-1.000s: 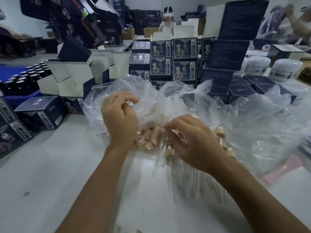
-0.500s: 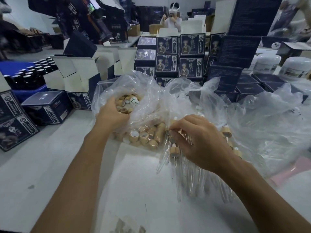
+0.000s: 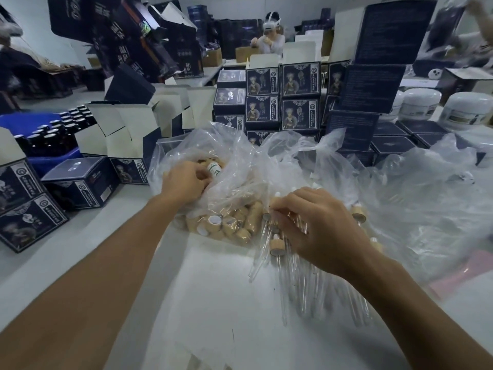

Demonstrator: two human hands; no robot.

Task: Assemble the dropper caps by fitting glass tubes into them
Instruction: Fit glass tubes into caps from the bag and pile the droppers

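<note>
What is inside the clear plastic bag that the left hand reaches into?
The clear plastic bag holds wood-coloured dropper caps. The left hand covers some.

Left hand in bag of caps (tan), right hand on glass tubes

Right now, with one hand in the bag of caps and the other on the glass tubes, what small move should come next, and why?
Probably the left hand should pinch one wooden cap and lift it out of the clear bag. That hand is already among the caps, while the right hand rests on the glass tubes, ready to supply one.
</note>
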